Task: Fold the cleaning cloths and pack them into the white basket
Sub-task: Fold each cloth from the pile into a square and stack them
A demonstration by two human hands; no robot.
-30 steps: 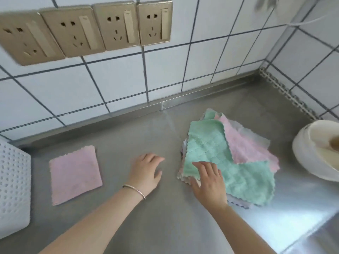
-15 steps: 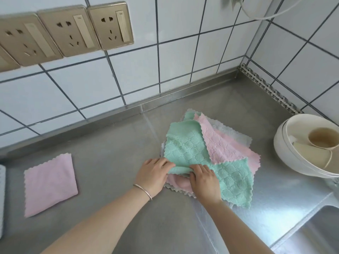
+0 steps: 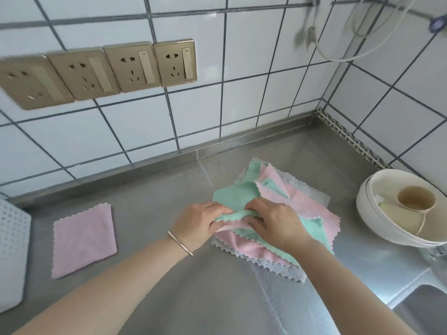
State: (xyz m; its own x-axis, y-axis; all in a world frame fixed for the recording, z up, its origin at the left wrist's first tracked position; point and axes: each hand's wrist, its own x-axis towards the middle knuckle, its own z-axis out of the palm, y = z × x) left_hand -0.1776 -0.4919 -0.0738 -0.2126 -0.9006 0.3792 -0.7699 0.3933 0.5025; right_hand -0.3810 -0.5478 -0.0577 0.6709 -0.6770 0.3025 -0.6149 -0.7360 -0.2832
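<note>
Steel table [image 3: 150, 281] in a white-tiled corner, four gold sockets [image 3: 96, 71] on the wall. Cloth pile [image 3: 285, 213], green, pink and grey, lies mid-table. Left hand [image 3: 198, 222] and right hand [image 3: 273, 220] sit side by side at the pile's near-left edge, fingers curled, both pinching the bunched edge of the top green cloth [image 3: 232, 197]. Folded pink cloth [image 3: 83, 238] lies flat well to the left, just beside the white basket [image 3: 11, 257] at the frame's left edge. White bowl [image 3: 377, 226] holding cups sits far right.
</note>
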